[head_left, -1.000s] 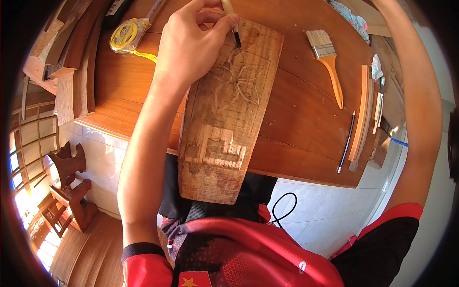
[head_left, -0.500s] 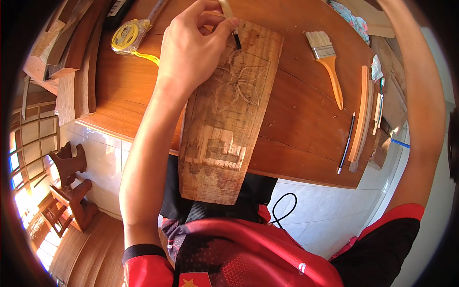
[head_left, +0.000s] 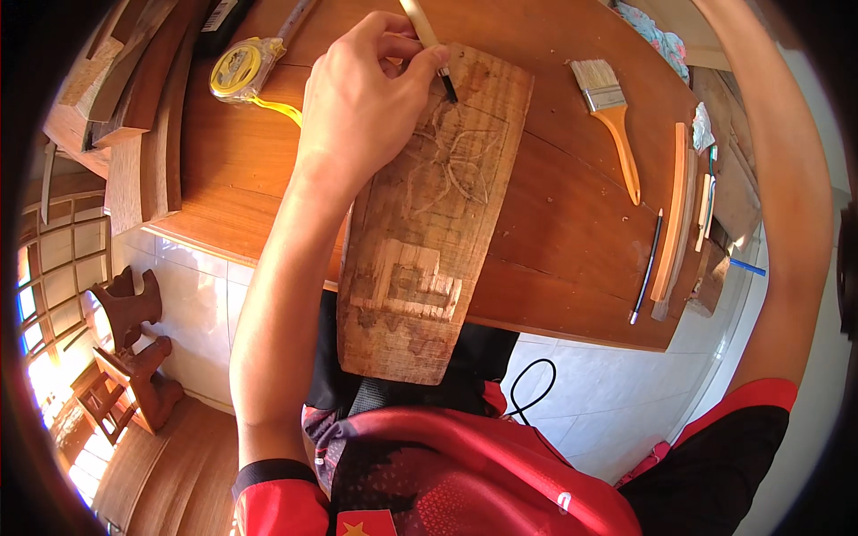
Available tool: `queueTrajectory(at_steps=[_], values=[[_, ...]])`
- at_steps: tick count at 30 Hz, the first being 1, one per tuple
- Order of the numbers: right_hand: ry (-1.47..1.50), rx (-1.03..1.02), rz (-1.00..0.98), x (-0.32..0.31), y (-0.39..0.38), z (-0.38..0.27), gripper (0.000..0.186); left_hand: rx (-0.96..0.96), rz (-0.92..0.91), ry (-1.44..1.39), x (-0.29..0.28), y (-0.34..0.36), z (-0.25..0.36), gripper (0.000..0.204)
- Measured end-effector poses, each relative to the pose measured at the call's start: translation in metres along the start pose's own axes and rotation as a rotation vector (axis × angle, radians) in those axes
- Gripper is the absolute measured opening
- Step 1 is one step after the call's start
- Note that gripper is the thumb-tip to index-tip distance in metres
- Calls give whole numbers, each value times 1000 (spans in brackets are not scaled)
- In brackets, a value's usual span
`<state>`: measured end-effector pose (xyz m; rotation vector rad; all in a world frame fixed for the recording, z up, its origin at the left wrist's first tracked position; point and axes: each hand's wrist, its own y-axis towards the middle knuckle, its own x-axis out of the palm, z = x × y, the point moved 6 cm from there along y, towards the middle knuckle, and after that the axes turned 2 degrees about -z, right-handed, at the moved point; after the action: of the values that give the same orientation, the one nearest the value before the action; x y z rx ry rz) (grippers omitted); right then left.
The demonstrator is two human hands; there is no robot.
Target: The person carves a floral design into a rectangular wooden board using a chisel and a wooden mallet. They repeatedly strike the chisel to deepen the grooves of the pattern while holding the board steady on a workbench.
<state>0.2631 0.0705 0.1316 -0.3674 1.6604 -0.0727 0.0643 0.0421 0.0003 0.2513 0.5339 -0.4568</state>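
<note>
My left hand (head_left: 371,103) grips a carving chisel (head_left: 420,25) with a pale handle between thumb and fingers. Its dark tip points down at the upper part of a worn wooden board (head_left: 424,344). Carved into the board, just below the tip, is a flower-like outline (head_left: 447,165). Lower down lies a lighter, chipped-out square pattern (head_left: 416,277). The board's near end juts past the table edge toward my lap. My right arm reaches up along the right side, and its hand is outside the picture.
On the brown table (head_left: 563,259) lie a wide paintbrush (head_left: 612,129), a dark pencil (head_left: 647,268) and wooden strips (head_left: 675,214). A yellow tape measure (head_left: 239,73) sits at the left beside stacked wood pieces (head_left: 143,161). A crumpled cloth (head_left: 652,36) is at the far right.
My left hand and the chisel have shifted slightly right and nearer to me. The board has moved a little the same way. My right arm stays raised.
</note>
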Motion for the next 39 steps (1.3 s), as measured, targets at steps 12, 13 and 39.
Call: queueTrajectory(at_steps=[12, 13, 39], values=[[25, 61, -116, 0, -5, -3, 37, -57, -77, 61, 0, 2, 6, 37], [-19, 24, -109, -1, -2, -1, 36, -62, -91, 66, 0, 3, 7, 37], [-52, 68, -103, 3, -21, 9, 38, -2, -75, 68, 3, -2, 6, 38]])
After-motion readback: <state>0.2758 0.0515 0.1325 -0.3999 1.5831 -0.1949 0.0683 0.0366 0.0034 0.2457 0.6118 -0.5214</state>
